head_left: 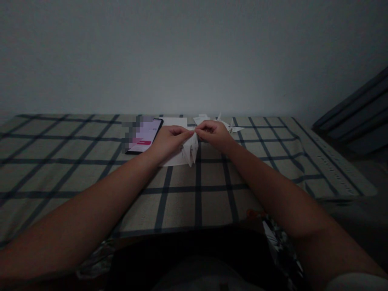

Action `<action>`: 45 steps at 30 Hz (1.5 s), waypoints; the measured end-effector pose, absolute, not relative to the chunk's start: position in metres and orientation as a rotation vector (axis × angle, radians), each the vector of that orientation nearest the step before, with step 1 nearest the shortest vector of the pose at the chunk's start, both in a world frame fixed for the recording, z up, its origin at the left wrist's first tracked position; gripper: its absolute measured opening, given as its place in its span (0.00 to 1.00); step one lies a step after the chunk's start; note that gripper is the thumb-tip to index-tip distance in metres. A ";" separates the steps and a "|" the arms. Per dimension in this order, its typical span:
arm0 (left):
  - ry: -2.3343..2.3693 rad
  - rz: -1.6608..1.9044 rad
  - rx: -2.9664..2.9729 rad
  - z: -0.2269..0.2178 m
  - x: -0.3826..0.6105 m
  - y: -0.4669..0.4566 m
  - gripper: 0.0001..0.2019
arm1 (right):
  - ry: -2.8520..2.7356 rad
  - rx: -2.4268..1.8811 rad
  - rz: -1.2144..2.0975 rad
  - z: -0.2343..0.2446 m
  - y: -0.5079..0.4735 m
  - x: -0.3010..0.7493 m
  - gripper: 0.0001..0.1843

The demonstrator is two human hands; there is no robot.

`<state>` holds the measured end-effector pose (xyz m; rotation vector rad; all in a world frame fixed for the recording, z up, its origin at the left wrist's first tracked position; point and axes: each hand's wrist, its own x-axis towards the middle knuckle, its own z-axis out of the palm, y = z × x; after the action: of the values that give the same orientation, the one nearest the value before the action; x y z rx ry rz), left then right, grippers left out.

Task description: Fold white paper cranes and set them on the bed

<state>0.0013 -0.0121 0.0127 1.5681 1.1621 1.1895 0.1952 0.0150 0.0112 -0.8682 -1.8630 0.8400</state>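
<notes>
My left hand [173, 139] is closed, its thumb and fingers pinching a piece of folded white paper [190, 151]. The paper has several pointed, layered flaps that hang downward below my fingertips. At its upper right tip my right hand [214, 132] is closed in a pinch on the same paper. The fingertips of both hands nearly meet there. A flat white sheet [174, 161] lies on the table under my left hand, partly hidden by it. Just beyond my right hand sit white folded paper pieces [236, 128] with pointed ends, like origami cranes.
A phone [142, 137] with a lit screen, partly blurred out, lies left of my left hand. The table wears a checked cloth [197, 202] and meets a plain wall [194, 56]. Dark grey folds of fabric [357, 111] hang at the right, past the table edge.
</notes>
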 end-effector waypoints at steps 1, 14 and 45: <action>1.159 1.191 1.563 0.012 0.001 -0.011 0.14 | -1.867 -0.875 0.819 0.011 0.015 0.195 0.12; 1.191 1.177 1.637 0.013 0.002 -0.013 0.16 | -1.887 -0.822 0.872 0.007 0.019 0.194 0.16; 1.163 1.241 1.726 0.008 0.000 -0.005 0.13 | -1.783 -0.827 1.099 0.011 0.016 0.194 0.16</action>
<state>-0.0002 -0.0054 0.0078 1.7265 1.1630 1.2413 0.1937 0.0156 0.0113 -0.8266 -1.7829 1.0988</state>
